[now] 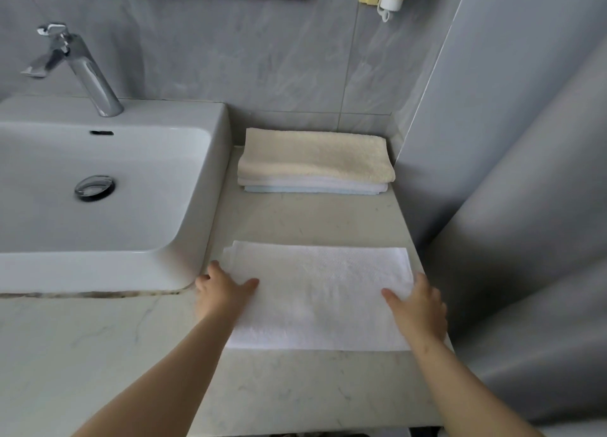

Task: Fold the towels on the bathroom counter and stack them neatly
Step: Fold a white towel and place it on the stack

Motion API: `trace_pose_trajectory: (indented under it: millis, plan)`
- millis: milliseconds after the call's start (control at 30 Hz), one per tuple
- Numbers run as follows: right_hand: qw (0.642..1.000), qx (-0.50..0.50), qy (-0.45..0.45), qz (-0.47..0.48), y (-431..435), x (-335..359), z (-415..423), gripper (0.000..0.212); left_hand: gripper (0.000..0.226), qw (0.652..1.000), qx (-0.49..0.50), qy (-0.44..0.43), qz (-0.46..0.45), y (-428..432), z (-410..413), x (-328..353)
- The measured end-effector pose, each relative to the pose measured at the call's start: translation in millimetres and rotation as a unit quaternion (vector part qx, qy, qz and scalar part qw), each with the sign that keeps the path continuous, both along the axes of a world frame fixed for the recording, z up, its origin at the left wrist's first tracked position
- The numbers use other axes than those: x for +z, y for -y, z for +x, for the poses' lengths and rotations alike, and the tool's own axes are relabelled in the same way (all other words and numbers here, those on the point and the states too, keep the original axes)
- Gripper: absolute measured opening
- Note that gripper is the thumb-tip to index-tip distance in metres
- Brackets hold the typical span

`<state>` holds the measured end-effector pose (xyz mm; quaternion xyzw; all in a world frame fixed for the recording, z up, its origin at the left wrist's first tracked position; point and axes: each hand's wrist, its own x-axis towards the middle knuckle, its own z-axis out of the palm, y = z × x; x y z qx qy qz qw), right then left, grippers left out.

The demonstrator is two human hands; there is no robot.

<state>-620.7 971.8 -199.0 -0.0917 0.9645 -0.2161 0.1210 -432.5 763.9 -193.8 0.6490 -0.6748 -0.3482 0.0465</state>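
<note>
Head view looks down two bare forearms reaching forward over the pale marbled bench to a white towel, which lies flat near the bench's front, folded into a wide rectangle. On the towel's left edge rests the left hand, thumb laid across the cloth, fingers apart and reaching past the edge towards the sink. On the right edge rests the right hand, thumb pointing inward on the cloth, its fingers straight along the side nearest the grey wall. Neither hand clamps the cloth; whether any fingertip tucks under an edge cannot be told. Farther back, well apart from the white towel, a stack of folded towels sits by the back wall, with a cream towel on top and white and pale blue layers beneath. Behind the sink's basin stands a chrome tap.
</note>
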Motion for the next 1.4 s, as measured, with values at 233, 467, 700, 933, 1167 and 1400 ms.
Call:
trace_pose_trajectory:
  millis: [233, 467, 700, 933, 1167, 1400]
  plan:
    - [0.979, -0.065, 0.151, -0.119, 2.6, 0.8, -21.1, 0.055, 0.052, 0.982, 0.056, -0.139, 0.114, 19.4, -5.3, 9.0]
    - [0.944, -0.107, 0.213, -0.226, 11.5, 11.4, -33.6, 0.019, 0.023, 0.931, 0.108, -0.26, 0.231, 37.4, -6.8, 23.7]
    - [0.933, -0.09, 0.2, -0.285, 36.5, 33.4, -53.5, 0.016, 0.015, 0.926, 0.069, -0.288, 0.233, 56.1, -30.3, 58.6]
    - [0.926, -0.074, 0.162, -0.334, 69.8, 73.0, -87.0, 0.017, 0.009, 0.943, 0.048, -0.284, 0.164, 95.8, -55.0, 105.7]
    - [0.925, -0.051, 0.141, -0.349, 88.1, 92.2, -103.5, 0.033, 0.015, 0.948, -0.001, -0.294, 0.119, 110.1, -66.6, 126.0]
    - [0.931, -0.055, 0.155, -0.326, 80.6, 79.6, -99.7, 0.03, 0.037, 0.959, -0.007, -0.249, 0.134, 103.4, -65.8, 106.2]
